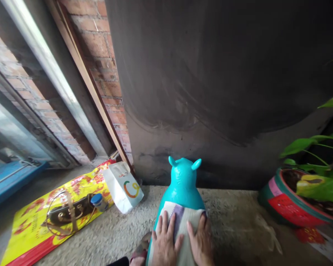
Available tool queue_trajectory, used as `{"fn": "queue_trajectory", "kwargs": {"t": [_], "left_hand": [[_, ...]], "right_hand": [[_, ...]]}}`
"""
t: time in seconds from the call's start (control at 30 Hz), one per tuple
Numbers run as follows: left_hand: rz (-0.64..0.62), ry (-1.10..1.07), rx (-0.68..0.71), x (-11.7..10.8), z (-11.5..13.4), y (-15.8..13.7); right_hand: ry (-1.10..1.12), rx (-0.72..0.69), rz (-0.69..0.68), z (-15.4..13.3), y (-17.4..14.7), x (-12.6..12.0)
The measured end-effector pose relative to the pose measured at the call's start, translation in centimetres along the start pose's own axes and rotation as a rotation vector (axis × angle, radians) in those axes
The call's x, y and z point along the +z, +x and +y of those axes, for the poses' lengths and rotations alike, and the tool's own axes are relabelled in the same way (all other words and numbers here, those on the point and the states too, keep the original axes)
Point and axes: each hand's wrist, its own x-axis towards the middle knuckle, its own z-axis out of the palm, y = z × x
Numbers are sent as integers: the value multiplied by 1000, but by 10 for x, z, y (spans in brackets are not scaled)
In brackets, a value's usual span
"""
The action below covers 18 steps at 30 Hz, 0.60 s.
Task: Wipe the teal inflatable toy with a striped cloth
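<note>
A turquoise inflatable animal toy point(184, 186) with two small ears stands on the floor in front of me, its head facing the dark wall. Over its back lies a light cloth point(192, 214) with a purple stripe. My left hand point(165, 242) rests flat on the left part of this cloth, fingers spread. On the cloth's right part lies my right hand point(201, 240), palm down with the fingers stretched out. Both hands press on the cloth and hold nothing between the fingers. The rear of the toy falls below the picture's edge.
On the left, a yellow and red printed sheet point(24, 236) bears a dark handbag point(72, 211) and a blue-capped jar point(97, 199). A white paper bag point(120, 192) lies beside them. At right stands a potted plant point(277, 199). A dark panel point(211, 92) rises ahead.
</note>
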Motion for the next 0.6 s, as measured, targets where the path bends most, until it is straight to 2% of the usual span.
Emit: {"fn": "queue_trajectory", "kwargs": {"t": [0.13,0.23,0.33,0.47,0.6], "left_hand": [[-2,-60,-39,-3,3,24],[-11,-90,-34,-5,2,30],[-12,-95,-28,-5,0,22],[-15,-58,-17,-2,-5,-4],[-71,-13,-18,-7,-11,-30]], "right_hand": [[-62,54,-40,-14,33,7],[-61,65,-49,-17,38,9],[-57,71,-46,-17,22,6],[-33,90,-31,-6,-21,-5],[133,52,-178,20,-40,-20]]}}
